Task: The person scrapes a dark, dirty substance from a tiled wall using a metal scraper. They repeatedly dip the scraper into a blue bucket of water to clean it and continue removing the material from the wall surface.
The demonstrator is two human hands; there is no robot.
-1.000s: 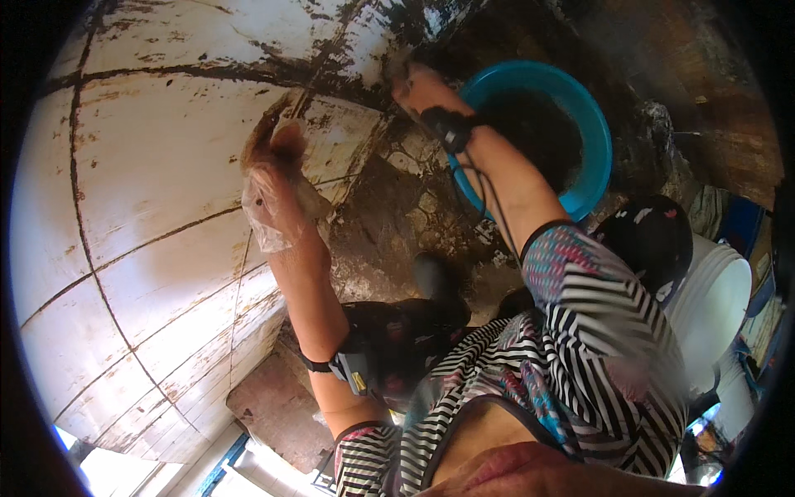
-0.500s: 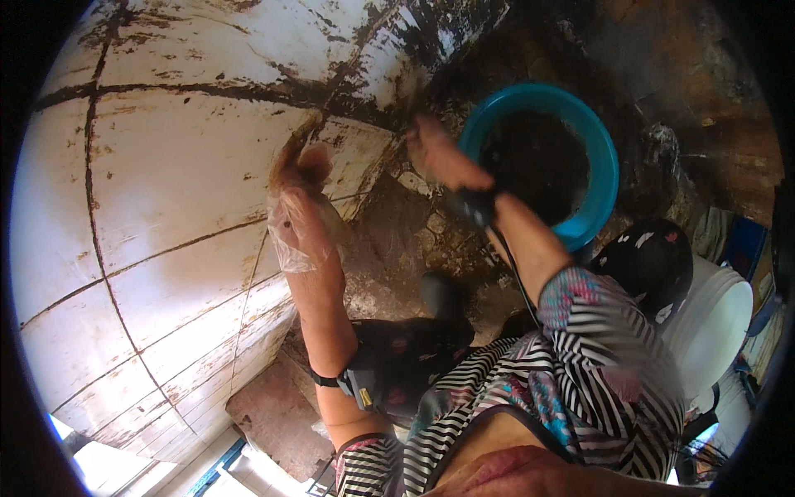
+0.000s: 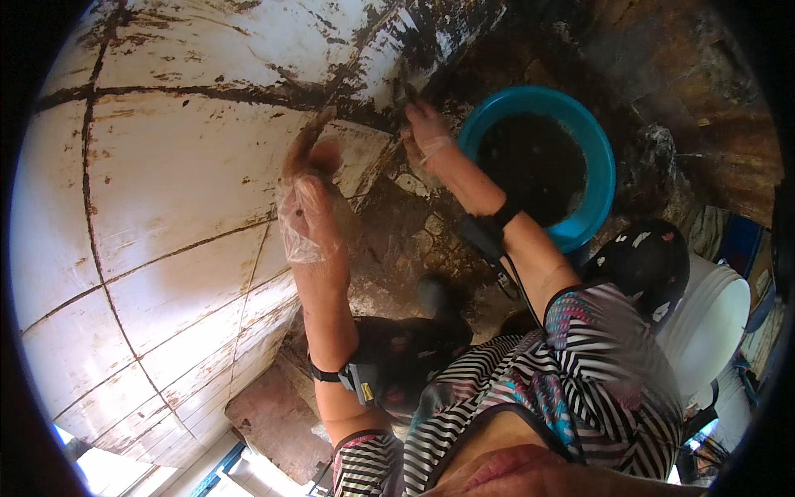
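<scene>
My left hand (image 3: 313,161), in a clear plastic glove smeared with brown muck, lies by the tiled wall (image 3: 174,166). Its fingers stretch up toward a dark joint between tiles, with the thumb apart. My right hand (image 3: 427,131) is at the blackened lower edge of the wall, its fingers curled in. Something thin and dark shows just beyond those fingers, but its kind is too unclear to name. Right of this hand stands a round teal tub (image 3: 603,166) with dark, murky liquid in it.
Brown grime covers the floor (image 3: 397,224) and streaks the tiles. My knee in dark patterned cloth (image 3: 642,265) is beside the tub. A white plastic bucket (image 3: 712,323) lies tipped at the right. A reddish-brown board (image 3: 277,418) is at the lower left.
My right hand, blurred before, has moved up and slightly left to the wall's dark edge, its forearm turning with it. My left hand has shifted only a little.
</scene>
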